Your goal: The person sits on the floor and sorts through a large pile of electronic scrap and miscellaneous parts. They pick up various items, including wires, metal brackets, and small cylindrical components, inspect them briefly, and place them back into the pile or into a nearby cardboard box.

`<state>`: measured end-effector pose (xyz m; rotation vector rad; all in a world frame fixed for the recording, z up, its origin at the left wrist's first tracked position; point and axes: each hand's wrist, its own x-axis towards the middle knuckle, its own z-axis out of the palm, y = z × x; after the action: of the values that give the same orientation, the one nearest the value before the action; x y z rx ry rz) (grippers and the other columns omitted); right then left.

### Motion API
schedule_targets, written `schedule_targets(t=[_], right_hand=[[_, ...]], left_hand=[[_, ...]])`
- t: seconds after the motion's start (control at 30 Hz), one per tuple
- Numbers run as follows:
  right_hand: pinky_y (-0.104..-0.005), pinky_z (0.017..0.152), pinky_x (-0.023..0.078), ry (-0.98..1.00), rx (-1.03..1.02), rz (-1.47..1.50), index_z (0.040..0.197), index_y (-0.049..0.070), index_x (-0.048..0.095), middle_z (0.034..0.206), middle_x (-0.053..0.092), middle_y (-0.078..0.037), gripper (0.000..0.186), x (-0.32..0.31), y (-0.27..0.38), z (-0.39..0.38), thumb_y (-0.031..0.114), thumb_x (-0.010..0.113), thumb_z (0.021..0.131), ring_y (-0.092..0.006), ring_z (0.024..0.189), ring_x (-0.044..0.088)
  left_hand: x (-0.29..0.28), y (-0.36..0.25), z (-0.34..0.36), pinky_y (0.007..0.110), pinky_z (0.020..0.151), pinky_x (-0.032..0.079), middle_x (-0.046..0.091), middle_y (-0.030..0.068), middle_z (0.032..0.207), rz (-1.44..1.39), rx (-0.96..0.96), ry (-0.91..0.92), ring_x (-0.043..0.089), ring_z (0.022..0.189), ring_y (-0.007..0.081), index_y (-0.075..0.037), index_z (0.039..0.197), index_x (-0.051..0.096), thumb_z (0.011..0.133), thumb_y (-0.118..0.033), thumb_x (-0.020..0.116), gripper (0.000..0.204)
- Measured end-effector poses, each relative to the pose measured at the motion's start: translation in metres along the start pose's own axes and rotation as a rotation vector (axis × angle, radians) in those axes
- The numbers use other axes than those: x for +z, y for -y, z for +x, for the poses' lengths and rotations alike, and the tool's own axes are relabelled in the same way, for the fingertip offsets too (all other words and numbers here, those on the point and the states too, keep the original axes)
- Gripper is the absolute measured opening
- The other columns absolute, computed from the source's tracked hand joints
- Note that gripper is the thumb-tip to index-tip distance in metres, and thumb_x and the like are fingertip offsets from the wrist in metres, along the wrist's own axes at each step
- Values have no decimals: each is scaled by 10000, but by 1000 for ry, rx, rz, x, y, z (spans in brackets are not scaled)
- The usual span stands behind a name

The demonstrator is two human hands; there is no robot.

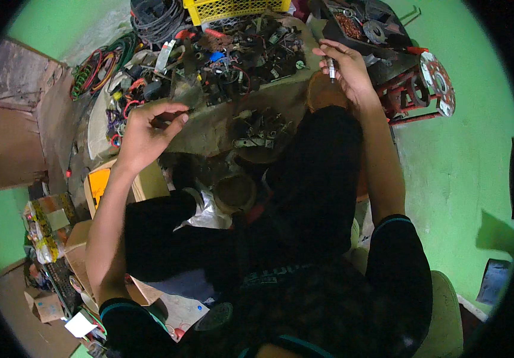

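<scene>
My left hand [155, 125] is curled in a pinch over the front of the cluttered bench; whatever small dark thing may be between thumb and forefinger is too small to make out. My right hand [343, 65] grips a short silver metal cylinder [331, 69], held upright above a round brown surface [318, 95] beside my raised knee. Beyond both hands lies a heap of small dark parts, wires and fittings [251, 53]. A smaller pile of metal pieces [257, 128] sits lower, in front of me.
Coiled hoses [102, 65], cable coils [152, 21] and a yellow crate [236, 9] line the back. A dark tray of parts [352, 27] is at back right, above a red metal frame [412, 98] by the green wall. Cardboard boxes [54, 218] are stacked at left.
</scene>
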<state>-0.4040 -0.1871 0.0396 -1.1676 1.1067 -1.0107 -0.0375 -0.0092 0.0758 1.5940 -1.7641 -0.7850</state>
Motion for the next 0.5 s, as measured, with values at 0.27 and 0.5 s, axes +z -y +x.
schedule_targets(t=[0.27,0.5], right_hand=[[-343,755,521,783,-215,-658,1071,63,650,906,658,-79,255,118,-44,-36,90,619,820,-185,871,638],[-454,787,531,1456,-20,-1182,1087,27,668,976,688,-206,390,207,-280,-136,68,619,703,-354,902,671]], left_hand=[[4,6,-9,269,668,522,722,91,957,84,45,55,656,776,125,-25,1029,708,855,-101,703,190],[-4,11,-16,281,648,541,705,127,972,144,78,42,677,794,172,-15,1040,696,848,-68,692,199]])
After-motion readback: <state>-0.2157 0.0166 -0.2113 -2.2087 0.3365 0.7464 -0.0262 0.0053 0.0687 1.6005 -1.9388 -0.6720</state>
